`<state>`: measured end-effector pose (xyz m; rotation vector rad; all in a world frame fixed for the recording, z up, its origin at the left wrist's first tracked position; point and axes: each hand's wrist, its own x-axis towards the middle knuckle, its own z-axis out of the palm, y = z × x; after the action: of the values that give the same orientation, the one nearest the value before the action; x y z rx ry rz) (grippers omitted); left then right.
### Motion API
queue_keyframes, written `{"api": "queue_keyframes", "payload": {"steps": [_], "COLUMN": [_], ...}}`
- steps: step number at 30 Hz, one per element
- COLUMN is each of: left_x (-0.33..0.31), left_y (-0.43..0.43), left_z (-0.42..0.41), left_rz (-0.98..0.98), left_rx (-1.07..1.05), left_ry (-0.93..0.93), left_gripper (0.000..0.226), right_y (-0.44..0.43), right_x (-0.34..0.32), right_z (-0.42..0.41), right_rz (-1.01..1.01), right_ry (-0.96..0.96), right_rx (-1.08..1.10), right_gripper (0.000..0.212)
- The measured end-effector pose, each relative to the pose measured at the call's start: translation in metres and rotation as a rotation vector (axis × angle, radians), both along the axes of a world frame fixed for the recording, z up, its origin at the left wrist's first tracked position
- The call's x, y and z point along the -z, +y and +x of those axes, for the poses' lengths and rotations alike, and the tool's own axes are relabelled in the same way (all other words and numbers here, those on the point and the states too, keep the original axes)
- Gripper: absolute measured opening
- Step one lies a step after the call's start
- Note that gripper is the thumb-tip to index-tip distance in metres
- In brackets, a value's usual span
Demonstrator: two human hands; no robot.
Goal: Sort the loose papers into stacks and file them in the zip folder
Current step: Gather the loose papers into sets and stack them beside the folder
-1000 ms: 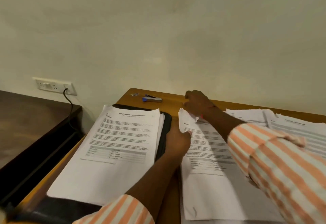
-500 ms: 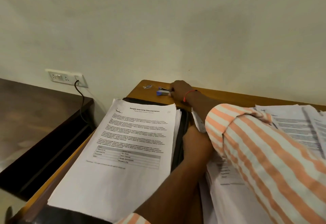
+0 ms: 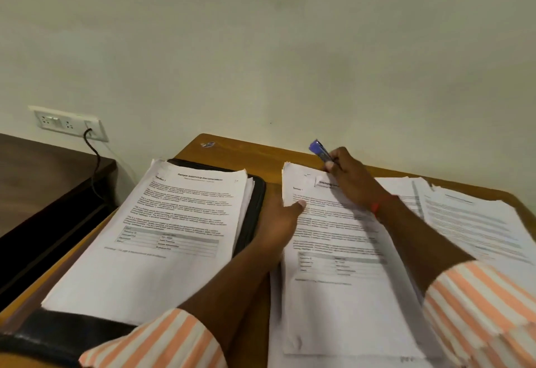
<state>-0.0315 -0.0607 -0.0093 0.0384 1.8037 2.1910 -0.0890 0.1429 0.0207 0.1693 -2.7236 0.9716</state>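
A thick stack of printed papers [image 3: 162,240] lies on the open black zip folder [image 3: 255,202] at the left of the desk. A second paper stack [image 3: 342,286] lies in the middle. My left hand [image 3: 278,225] holds this stack's left edge, thumb on top of the page. My right hand [image 3: 351,179] grips a small blue stapler [image 3: 319,148] above the stack's top edge, near a folded-up corner. More sheets [image 3: 475,222] are spread at the right.
The wooden desk [image 3: 258,153] stands against a pale wall. A small metal bit [image 3: 207,144] lies near its far left corner. A dark lower table [image 3: 43,182] stands to the left, under a wall socket [image 3: 68,122] with a black cable plugged in.
My right hand reached to the stapler at the desk's far edge, picked it up and brought it back over the middle stack. My left hand stayed at that stack's left edge.
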Motion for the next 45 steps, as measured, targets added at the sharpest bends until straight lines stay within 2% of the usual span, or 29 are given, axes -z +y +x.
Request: {"api": "queue_keyframes", "payload": {"steps": [3,7,12,17,19,23,25,28,33,39,45], "left_x": [-0.001,-0.002,-0.002,0.006,0.008,0.008,0.007,0.009,0.008,0.004,0.003], "left_y": [0.006,0.007,0.004,0.005,0.006,0.007,0.008,0.008,0.008,0.008,0.009], "left_z": [0.004,0.004,-0.007,-0.013,-0.013,-0.010,-0.010,-0.010,-0.009,-0.006,-0.005], "left_rz": [-0.099,-0.182,-0.319,-0.508,-0.549,-0.528,-0.529,-0.547,-0.542,-0.614,-0.657], "left_rx": [0.023,0.025,-0.081,-0.123,-0.134,-0.135,-0.142,-0.163,-0.148,-0.142,-0.135], "left_ry": [0.091,0.137,0.166,0.271,0.323,0.349,0.362,0.372,0.405,0.542,0.571], "left_gripper": [0.022,0.027,0.033,0.036,0.035,0.033,0.032,0.032,0.032,0.019,0.014], "right_y": [0.001,-0.003,-0.007,-0.004,0.000,0.001,-0.001,-0.001,0.000,-0.006,-0.008], "right_x": [0.011,0.028,0.031,0.019,0.005,-0.013,-0.015,-0.014,-0.015,-0.018,-0.023], "right_z": [0.022,0.027,0.030,0.031,0.031,0.037,0.040,0.038,0.033,0.037,0.038], "right_rz": [0.029,0.070,0.136,0.243,0.223,0.297,0.333,0.304,0.397,0.495,0.568], "right_ry": [0.122,0.201,0.195,0.270,0.270,0.181,0.155,0.135,0.146,0.169,0.172], "right_rx": [0.055,0.124,0.047,0.037,-0.005,-0.200,-0.241,-0.234,-0.180,-0.197,-0.191], "right_gripper": [0.014,0.016,0.020,0.007,0.011,0.034,0.038,0.033,0.045,0.057,0.051]}}
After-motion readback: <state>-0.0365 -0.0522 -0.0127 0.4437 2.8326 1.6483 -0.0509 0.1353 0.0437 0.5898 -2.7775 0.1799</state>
